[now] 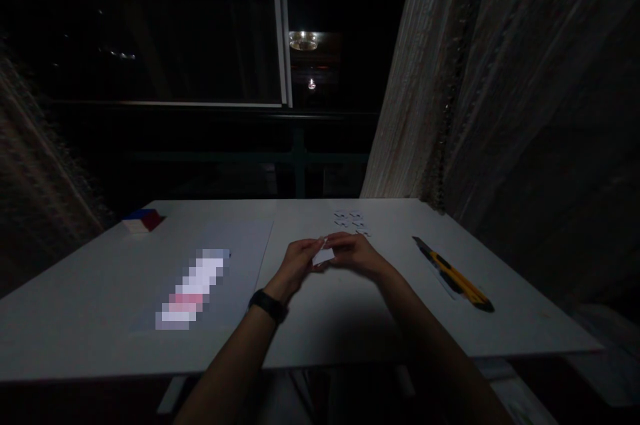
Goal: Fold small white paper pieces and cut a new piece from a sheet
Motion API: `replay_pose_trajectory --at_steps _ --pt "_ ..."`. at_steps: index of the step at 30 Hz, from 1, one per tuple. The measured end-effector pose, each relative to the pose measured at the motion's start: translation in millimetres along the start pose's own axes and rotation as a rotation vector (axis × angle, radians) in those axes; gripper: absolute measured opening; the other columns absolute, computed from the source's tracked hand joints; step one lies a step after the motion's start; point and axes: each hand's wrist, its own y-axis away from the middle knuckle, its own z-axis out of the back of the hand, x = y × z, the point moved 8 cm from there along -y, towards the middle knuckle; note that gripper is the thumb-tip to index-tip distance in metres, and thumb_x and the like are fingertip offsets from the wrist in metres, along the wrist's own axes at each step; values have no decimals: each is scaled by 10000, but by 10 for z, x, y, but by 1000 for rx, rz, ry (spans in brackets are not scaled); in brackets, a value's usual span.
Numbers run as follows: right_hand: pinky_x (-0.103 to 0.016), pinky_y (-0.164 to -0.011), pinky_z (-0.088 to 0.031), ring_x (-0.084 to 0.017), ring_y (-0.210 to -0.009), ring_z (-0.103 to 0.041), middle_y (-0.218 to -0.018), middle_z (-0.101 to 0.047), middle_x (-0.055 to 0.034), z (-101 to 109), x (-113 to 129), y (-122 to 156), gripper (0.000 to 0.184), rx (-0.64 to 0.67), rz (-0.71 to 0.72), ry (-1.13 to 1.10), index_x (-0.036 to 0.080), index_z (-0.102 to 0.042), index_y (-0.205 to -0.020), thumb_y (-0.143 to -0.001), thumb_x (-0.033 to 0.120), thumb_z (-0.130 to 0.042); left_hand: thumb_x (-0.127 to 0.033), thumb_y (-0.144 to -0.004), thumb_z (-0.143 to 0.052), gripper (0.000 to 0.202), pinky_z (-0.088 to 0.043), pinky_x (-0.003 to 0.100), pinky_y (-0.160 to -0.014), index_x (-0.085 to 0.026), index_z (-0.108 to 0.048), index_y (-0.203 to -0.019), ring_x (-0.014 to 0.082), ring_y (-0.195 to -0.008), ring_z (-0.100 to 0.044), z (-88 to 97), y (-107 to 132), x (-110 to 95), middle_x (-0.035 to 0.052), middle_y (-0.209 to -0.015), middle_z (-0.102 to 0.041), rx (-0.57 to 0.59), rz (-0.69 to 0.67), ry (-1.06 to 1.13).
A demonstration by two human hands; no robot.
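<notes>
- Piece of paper (324,255): small, white, plain on the visible face; any fold too small and dim to make out.
- Held between left hand (296,264) and right hand (354,254), with fingers at both sides and edges partly covered.
- Face turned roughly towards the viewer; exact outline hidden by fingers.
- Over the white table (305,215), near the middle of its width; on the near side of the small marked cards (341,215), apart from them.

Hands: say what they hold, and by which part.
A small white piece of paper, held at its edges by the left hand and the right hand.
</notes>
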Motion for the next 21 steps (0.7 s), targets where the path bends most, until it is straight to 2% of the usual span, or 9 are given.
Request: replay_pose_trajectory --at_steps 4,8,11,14,17,21 --pt "-274 -632 -475 -161 -778 -581 -985 -597 -68 -55 -19 -1 276 7 -22 5 197 -718 -795 -529 249 -771 -486 -631 -673 426 -403 198 -406 -95 -632 -795 99 -460 -535 -17 30 18 46 -647 -593 -6 40 -33" --pt "-282 -625 -478 -152 -744 -586 -1007 -603 -74 -60 -19 -3 323 -15 -8 -11 203 -711 -849 -536 258 -771 -449 -621 -695 415 -405 194 -403 -98 -639 -835 89 -460 -534 36 29 -10 55 -712 -609 -86 3 -62" --pt "-298 -662 -490 -173 -791 -600 -1042 -601 -81 -50 -59 -8 317 -24 -10 6 208 -715 -840 -535 272 -771 -438 -614 -704 420 -396 191 -392 -94 -637 -845 82 -438 -522 48 31 -21 52 -710 -610 -119 0 -90" --pt "-332 -762 -487 -207 -896 -599 -1061 -607 -83 -9 -89 -21 256 -65 -13 59 212 -725 -783 -543 288 -766 -457 -650 -671 413 -398 180 -404 -86 -631 -826 77 -441 -518 18 26 -42 31 -639 -586 -94 -17 -61" --pt "-364 -828 -470 -216 -915 -605 -1037 -637 -82 40 -58 -37 212 -125 7 78 212 -726 -765 -572 297 -747 -460 -689 -639 393 -424 172 -448 -97 -615 -838 74 -486 -539 -19 11 -44 30 -648 -594 -38 -13 87" --pt "-378 -826 -474 -216 -901 -615 -1004 -664 -74 128 51 -23 152 -261 73 116 218 -725 -763 -621 269 -703 -503 -713 -597 437 -398 168 -395 -112 -588 -908 95 -474 -576 -53 5 82 78 -712 -654 36 167 191"
